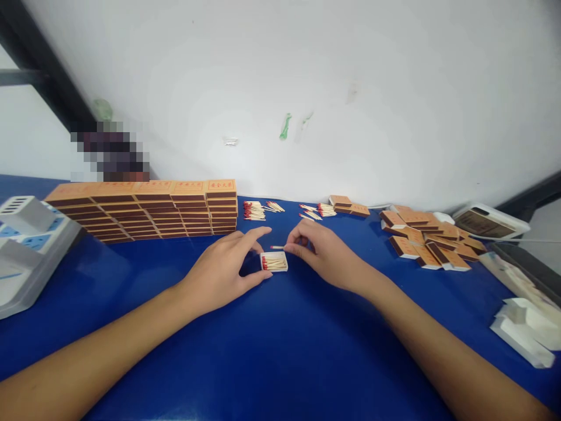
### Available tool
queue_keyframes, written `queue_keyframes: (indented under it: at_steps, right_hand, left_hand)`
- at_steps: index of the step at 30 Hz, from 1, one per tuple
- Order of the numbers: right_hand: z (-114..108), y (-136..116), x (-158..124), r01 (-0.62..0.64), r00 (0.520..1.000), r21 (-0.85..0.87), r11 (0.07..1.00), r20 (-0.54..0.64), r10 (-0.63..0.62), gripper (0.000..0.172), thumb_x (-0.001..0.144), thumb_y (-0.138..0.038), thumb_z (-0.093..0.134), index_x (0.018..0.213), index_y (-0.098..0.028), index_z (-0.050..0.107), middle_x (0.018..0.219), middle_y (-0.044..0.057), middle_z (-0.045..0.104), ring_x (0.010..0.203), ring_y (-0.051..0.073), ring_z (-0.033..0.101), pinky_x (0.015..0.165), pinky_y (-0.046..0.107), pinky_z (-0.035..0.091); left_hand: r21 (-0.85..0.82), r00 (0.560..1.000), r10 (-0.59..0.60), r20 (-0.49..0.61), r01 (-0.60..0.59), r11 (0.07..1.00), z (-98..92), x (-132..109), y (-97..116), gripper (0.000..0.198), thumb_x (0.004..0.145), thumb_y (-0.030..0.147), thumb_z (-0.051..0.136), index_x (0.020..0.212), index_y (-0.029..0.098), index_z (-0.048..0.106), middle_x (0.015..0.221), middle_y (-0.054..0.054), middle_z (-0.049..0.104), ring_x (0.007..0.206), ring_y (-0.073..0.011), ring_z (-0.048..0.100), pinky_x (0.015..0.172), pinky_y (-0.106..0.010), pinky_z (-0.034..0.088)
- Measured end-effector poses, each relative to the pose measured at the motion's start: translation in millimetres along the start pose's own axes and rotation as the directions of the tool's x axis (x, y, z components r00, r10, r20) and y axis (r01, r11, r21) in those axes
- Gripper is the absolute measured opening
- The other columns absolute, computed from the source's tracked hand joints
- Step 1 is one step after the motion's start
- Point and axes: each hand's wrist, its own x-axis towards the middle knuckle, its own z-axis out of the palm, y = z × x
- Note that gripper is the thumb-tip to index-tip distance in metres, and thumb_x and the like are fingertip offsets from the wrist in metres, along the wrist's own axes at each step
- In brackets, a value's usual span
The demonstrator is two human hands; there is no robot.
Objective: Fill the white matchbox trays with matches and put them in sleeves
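Note:
A small white matchbox tray lies on the blue table, with several red-tipped matches side by side in it. My left hand steadies its left end, thumb at the near edge and a finger at the far corner, while the index finger stretches out above. Between the thumb and fingertips of my right hand is a single match, its red head pointing left, just beyond the tray's far edge. Loose matches lie in a pile behind the tray, and a second pile lies farther right.
Stacked matchboxes form a long wall at the back left. More matchboxes lie heaped at the right, and a few rest against the white wall. A power strip stands far left; white packaging lies far right.

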Motion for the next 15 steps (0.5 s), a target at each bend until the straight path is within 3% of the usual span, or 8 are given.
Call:
queue_keyframes:
  at_steps: [3, 5, 8, 10, 15]
  right_hand:
    - [1.8, -15.0, -6.4, 0.028, 0.996, 0.008, 1.0, 0.081, -0.029, 0.011, 0.104, -0.025, 0.064, 0.094, -0.022, 0.068, 0.095, 0.003, 0.065, 0.088, 0.019, 0.059, 0.077, 0.032, 0.047]
    - [0.8, -10.4, -3.9, 0.038, 0.998, 0.004, 0.999, 0.05, -0.038, 0.012, 0.104, -0.027, 0.064, 0.094, -0.022, 0.069, 0.093, 0.003, 0.065, 0.084, 0.018, 0.059, 0.075, 0.031, 0.046]
    - [-7.9, 19.3, 8.3, -0.024, 0.995, -0.053, 0.998, -0.102, 0.019, 0.016, 0.103, -0.03, 0.062, 0.093, -0.021, 0.07, 0.087, 0.003, 0.067, 0.075, 0.018, 0.058, 0.072, 0.032, 0.046]
    - [-15.6, 46.3, 17.9, -0.133, 0.973, -0.147, 0.98, -0.209, 0.1, 0.01, 0.099, -0.027, 0.064, 0.097, -0.019, 0.071, 0.09, 0.005, 0.07, 0.076, 0.019, 0.059, 0.074, 0.034, 0.047]
    - [-22.7, 90.1, 30.0, -0.193, 0.962, -0.195, 0.962, -0.232, 0.146, 0.015, 0.095, -0.031, 0.065, 0.094, -0.018, 0.071, 0.089, 0.008, 0.067, 0.077, 0.022, 0.059, 0.073, 0.036, 0.045]
  left_hand:
    - [-0.009, 1.0, -0.003, 0.002, 0.003, 1.0, 0.5, -0.6, -1.0, 0.072, 0.093, 0.033, 0.081, 0.155, 0.03, 0.044, 0.119, -0.001, 0.076, 0.115, -0.0247, 0.071, 0.102, -0.044, 0.058]
    - [-0.003, 1.0, -0.003, -0.001, 0.003, 1.0, 0.5, -1.0, -0.9, 0.071, 0.093, 0.033, 0.081, 0.154, 0.03, 0.044, 0.119, -0.001, 0.076, 0.113, -0.0244, 0.071, 0.103, -0.044, 0.058]
    - [0.002, 1.0, 0.005, -0.003, -0.005, 1.0, 0.2, -0.6, 0.0, 0.07, 0.094, 0.033, 0.079, 0.154, 0.031, 0.044, 0.119, -0.001, 0.076, 0.114, -0.0247, 0.071, 0.104, -0.046, 0.057]
    - [-0.007, 1.0, 0.005, 0.007, -0.005, 1.0, 0.0, -0.2, 0.6, 0.07, 0.094, 0.034, 0.079, 0.155, 0.031, 0.043, 0.12, -0.001, 0.076, 0.116, -0.0251, 0.07, 0.105, -0.047, 0.057]
    - [-0.018, 1.0, 0.002, 0.021, -0.002, 1.0, 0.0, -0.9, 1.1, 0.071, 0.094, 0.035, 0.079, 0.156, 0.031, 0.044, 0.12, -0.002, 0.076, 0.116, -0.0264, 0.071, 0.105, -0.047, 0.057]
